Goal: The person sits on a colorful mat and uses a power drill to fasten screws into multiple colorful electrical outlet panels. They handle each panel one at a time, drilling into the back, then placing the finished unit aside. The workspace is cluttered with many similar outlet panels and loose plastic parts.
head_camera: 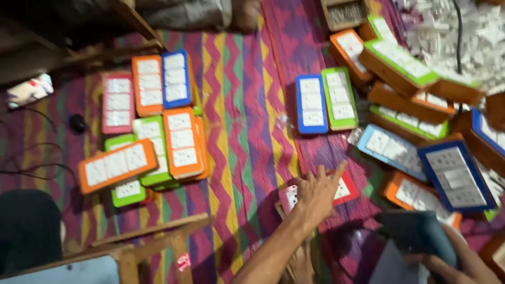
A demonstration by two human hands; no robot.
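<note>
1. Left hand (315, 193), fingers spread apart, rests on a red board (343, 190) on the mat (247, 131).
2. Right hand (463, 265) is clamped on a drill (421, 234).
3. Risk: the crowded boards leave the drill likely to knock its neighbours.

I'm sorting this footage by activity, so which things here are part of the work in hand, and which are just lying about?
In hand:
left hand reaching onto the red socket board
right hand gripping the dark power drill

Lying about:
stacked socket boards
blue and green board pair
wooden stool frame
black cable
zigzag mat
</note>
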